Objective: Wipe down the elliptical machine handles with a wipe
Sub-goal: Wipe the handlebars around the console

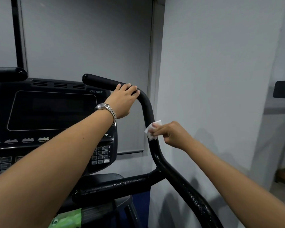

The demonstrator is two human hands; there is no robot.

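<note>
The black right handle (148,109) of the elliptical curves up from the lower right and bends left to a rounded tip. My left hand (122,101), with a metal watch on the wrist, grips the handle's top bend. Lower down, my right hand (169,134) pinches a small white wipe (152,130) and presses it against the upright part of the handle. The glossy lower tube (184,185) looks wet and speckled. The tip of the left handle (8,74) shows at the far left.
The dark console (53,111) with a keypad stands behind my left arm. A short black side bar (112,185) juts left from the handle. A green pack (67,219) lies below at the bottom. Grey walls stand close behind and to the right.
</note>
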